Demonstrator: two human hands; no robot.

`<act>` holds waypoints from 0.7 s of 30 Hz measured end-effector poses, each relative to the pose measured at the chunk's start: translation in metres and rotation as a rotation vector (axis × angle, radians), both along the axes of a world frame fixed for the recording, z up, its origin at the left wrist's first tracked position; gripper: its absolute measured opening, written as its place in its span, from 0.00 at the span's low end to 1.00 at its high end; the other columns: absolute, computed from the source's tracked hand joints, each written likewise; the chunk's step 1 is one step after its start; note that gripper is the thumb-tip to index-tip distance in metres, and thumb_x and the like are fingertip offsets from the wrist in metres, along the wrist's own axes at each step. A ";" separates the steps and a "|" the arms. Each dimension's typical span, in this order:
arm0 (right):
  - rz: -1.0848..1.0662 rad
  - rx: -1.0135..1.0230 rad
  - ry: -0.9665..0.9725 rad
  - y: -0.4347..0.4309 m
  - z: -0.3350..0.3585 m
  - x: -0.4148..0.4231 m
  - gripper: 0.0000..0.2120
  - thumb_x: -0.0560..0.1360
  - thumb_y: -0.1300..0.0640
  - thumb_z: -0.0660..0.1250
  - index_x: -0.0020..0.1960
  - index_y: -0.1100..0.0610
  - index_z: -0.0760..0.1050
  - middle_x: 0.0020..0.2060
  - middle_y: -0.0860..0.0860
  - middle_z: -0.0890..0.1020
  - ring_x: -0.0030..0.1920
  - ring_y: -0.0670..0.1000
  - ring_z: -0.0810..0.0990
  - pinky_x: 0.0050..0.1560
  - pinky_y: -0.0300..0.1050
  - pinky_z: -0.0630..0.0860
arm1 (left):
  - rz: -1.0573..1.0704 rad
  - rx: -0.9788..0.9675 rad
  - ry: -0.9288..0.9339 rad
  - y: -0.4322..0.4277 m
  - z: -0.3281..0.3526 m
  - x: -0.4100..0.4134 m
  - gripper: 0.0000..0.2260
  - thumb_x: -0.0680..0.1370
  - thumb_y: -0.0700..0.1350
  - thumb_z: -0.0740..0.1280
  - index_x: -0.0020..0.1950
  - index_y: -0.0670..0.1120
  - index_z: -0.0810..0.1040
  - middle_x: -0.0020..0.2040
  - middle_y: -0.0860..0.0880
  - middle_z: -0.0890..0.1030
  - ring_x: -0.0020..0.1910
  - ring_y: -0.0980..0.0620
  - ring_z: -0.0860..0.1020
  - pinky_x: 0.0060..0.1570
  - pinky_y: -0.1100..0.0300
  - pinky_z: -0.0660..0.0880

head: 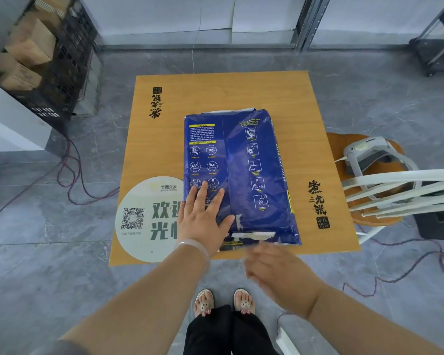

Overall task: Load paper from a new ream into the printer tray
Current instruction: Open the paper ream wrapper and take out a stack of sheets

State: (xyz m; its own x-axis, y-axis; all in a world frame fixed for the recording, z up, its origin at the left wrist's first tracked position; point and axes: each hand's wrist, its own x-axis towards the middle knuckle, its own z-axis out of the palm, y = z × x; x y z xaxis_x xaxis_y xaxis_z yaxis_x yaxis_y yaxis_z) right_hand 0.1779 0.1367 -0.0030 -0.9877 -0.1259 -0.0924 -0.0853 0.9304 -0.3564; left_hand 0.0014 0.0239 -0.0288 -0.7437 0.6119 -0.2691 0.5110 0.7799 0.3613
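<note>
Head view looks down on a square orange-brown wooden surface (pixel 221 90), with a blue plastic-wrapped ream of copy paper (pixel 241 172) lying flat at its centre. Left hand (pixel 203 221) presses spread and flat on the ream's 7 o'clock corner. Right hand (pixel 274 267), at 6 o'clock just off the torn near end, is motion-blurred; its grip is unreadable. Likely heavy, stiff, slick wrapper: grip both long edges. No printer tray visible.

Soft, even daylight fills the room, shadows faint; a pale sheen glares off the blue ream wrapper (pixel 241 172), the right hand (pixel 274 270) smears with motion blur, and edges bow outward
</note>
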 end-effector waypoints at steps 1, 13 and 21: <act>0.011 0.003 -0.091 -0.005 -0.003 0.005 0.11 0.63 0.56 0.76 0.43 0.47 0.78 0.46 0.43 0.84 0.55 0.48 0.81 0.56 0.44 0.78 | 0.001 -0.005 -0.010 0.001 0.001 0.000 0.28 0.75 0.66 0.53 0.74 0.64 0.50 0.78 0.56 0.44 0.76 0.53 0.40 0.74 0.50 0.42; -0.387 -0.129 0.162 0.010 0.008 -0.036 0.17 0.75 0.53 0.65 0.63 0.50 0.73 0.57 0.48 0.79 0.59 0.50 0.75 0.59 0.51 0.75 | -0.033 0.070 0.050 -0.007 0.000 0.001 0.25 0.77 0.62 0.51 0.74 0.63 0.54 0.78 0.53 0.51 0.77 0.51 0.43 0.74 0.48 0.45; -0.312 0.142 -0.130 0.015 -0.011 -0.059 0.41 0.72 0.48 0.69 0.76 0.44 0.46 0.77 0.48 0.55 0.76 0.51 0.49 0.73 0.49 0.47 | -0.256 -0.050 0.141 -0.015 -0.002 0.005 0.34 0.71 0.65 0.60 0.74 0.62 0.51 0.78 0.55 0.51 0.77 0.49 0.46 0.74 0.42 0.44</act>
